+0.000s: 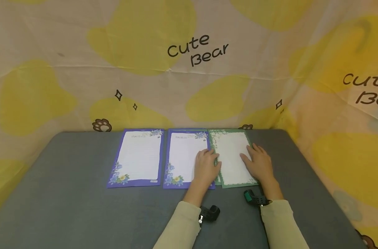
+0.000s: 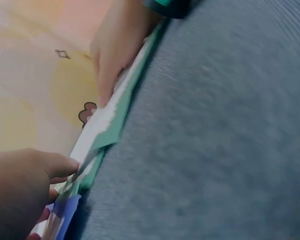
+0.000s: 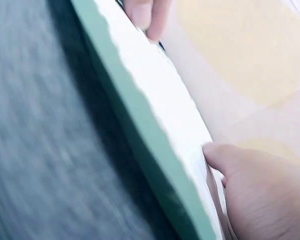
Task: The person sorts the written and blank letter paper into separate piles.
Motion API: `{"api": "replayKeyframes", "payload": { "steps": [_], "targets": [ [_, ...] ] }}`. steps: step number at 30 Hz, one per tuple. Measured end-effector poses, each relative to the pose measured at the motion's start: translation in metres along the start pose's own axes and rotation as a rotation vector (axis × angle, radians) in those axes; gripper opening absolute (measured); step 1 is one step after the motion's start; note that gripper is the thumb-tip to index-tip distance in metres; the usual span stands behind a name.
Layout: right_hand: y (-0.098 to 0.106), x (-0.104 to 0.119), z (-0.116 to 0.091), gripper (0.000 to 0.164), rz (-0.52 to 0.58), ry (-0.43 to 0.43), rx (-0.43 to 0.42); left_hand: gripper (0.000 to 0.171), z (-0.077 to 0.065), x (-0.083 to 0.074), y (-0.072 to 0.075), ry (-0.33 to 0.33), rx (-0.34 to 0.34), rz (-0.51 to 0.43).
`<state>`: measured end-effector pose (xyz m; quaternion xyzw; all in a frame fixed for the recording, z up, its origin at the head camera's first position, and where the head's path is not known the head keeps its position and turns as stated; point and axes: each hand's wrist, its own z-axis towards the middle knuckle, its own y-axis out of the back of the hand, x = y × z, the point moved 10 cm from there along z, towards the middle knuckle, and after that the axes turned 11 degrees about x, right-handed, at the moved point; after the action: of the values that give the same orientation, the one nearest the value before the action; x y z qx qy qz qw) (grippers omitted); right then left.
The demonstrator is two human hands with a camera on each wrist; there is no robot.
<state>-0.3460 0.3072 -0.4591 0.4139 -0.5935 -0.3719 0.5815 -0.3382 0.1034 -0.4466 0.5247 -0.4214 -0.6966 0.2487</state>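
In the head view my left hand lies over the right part of a purple-bordered sheet printed with blue flowers. Its thumb and fingertips reach the left margin of a green-bordered sheet. The left wrist view shows that thumb at the overlapping paper edges. My right hand rests at the green sheet's right edge, its thumb on the white area and its fingers, fairly straight, along and past the edge. Another green-bordered sheet peeks out beneath, between the purple and green ones.
Another purple-bordered sheet lies at the left, separated by a narrow gap. All the papers are on a grey table near its back edge, in front of a printed yellow and cream cloth. Dark wrist devices sit on both wrists.
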Motion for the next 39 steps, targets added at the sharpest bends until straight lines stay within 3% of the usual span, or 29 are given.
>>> {"api": "replayKeyframes", "payload": {
  "steps": [9,16,22,27,32,39],
  "targets": [
    [-0.006,0.007,-0.007,0.057,0.019,-0.076,-0.057,0.045,-0.005,0.002,-0.005,-0.027,0.11,0.034],
    [-0.007,0.012,-0.009,0.055,0.046,-0.095,-0.089,0.044,-0.008,0.006,-0.004,-0.033,0.104,0.035],
    [-0.003,0.009,-0.005,0.051,0.073,-0.097,-0.135,0.041,-0.005,0.0,0.016,-0.051,0.036,-0.043],
    [-0.002,0.005,-0.004,0.051,0.085,-0.108,-0.133,0.041,-0.014,0.0,0.038,-0.057,0.072,-0.067],
    [0.001,-0.001,-0.007,0.051,0.082,-0.119,-0.142,0.042,-0.029,0.026,0.064,-0.037,0.087,-0.062],
    [0.004,-0.002,-0.006,0.051,0.075,-0.123,-0.129,0.043,-0.043,0.085,0.101,-0.001,-0.01,-0.092]
  ]
}}
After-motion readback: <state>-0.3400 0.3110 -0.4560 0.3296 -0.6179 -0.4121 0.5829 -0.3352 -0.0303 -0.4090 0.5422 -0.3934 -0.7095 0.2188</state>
